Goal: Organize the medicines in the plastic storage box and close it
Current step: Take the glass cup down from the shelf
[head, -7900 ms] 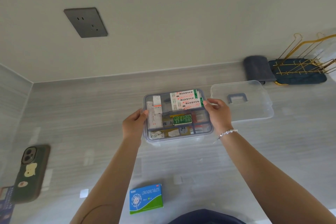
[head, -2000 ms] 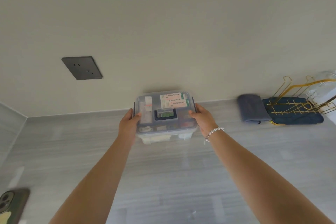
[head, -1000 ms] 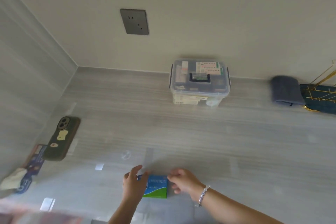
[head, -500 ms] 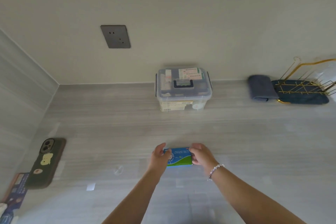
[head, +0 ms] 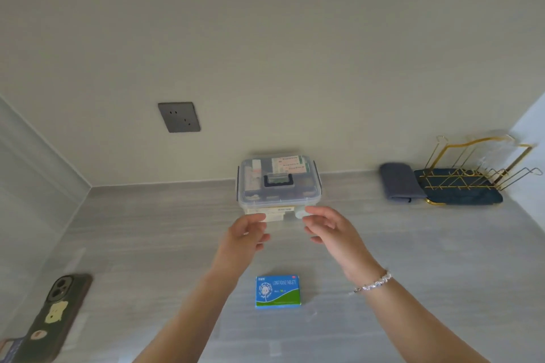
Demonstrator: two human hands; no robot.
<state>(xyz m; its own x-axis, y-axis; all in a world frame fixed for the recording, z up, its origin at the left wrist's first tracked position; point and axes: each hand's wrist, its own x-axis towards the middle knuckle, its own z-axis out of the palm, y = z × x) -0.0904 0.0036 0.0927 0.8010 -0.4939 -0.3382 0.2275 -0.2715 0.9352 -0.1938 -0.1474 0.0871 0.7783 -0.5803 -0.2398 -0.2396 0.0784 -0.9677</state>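
The clear plastic storage box (head: 306, 196) stands against the back wall with its lid on and a dark handle on top; medicine packs show through the plastic. A blue and green tablet box (head: 277, 291) lies flat on the counter nearer to me. My left hand (head: 244, 234) and my right hand (head: 328, 230) hover just in front of the storage box, fingers apart, holding nothing. Neither hand touches the tablet box.
A phone in a dark case (head: 54, 315) lies at the left edge of the grey counter (head: 147, 244). A folded grey cloth (head: 399, 186) and a gold wire rack on a dark mat (head: 472, 180) sit at the back right. A wall socket (head: 179, 117) is above.
The lid went onto the storage box and the box was pushed back to the wall. Both hands then held the tablet box, let it go, and rose toward the storage box.
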